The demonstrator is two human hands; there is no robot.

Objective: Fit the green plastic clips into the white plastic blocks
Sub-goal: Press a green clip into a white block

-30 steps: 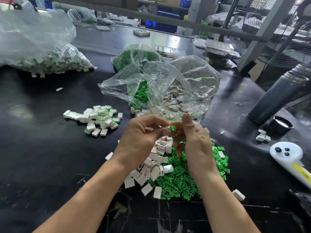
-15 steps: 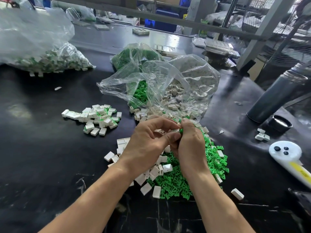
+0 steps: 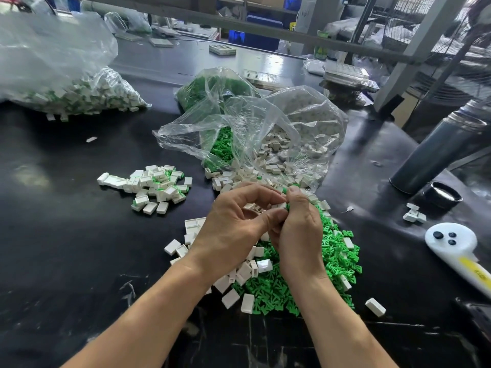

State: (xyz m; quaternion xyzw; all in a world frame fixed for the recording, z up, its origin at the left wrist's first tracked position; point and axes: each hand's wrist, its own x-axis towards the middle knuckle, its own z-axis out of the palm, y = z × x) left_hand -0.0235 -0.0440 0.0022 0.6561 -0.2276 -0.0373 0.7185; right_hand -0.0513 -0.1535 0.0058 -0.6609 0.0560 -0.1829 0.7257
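Observation:
My left hand (image 3: 233,229) and my right hand (image 3: 300,232) meet above a heap of loose green clips (image 3: 334,264) and white blocks (image 3: 247,272). Between thumb and fingers my left hand pinches a white block (image 3: 277,206). My right hand presses a green clip (image 3: 285,191) against that block with curled fingers; the fingers hide most of both parts. A small pile of fitted blocks (image 3: 156,185), white with green showing, lies to the left.
Clear bags of green clips (image 3: 210,91) and white blocks (image 3: 289,144) lie open behind my hands. A big bag of fitted parts (image 3: 71,94) sits far left. At the right are a grey flask (image 3: 438,152), its cap (image 3: 442,195) and a white controller (image 3: 457,248).
A second ago the green clip showed plainly between my fingertips. Both hands have since closed together and the clip is pressed against the block, now mostly hidden.

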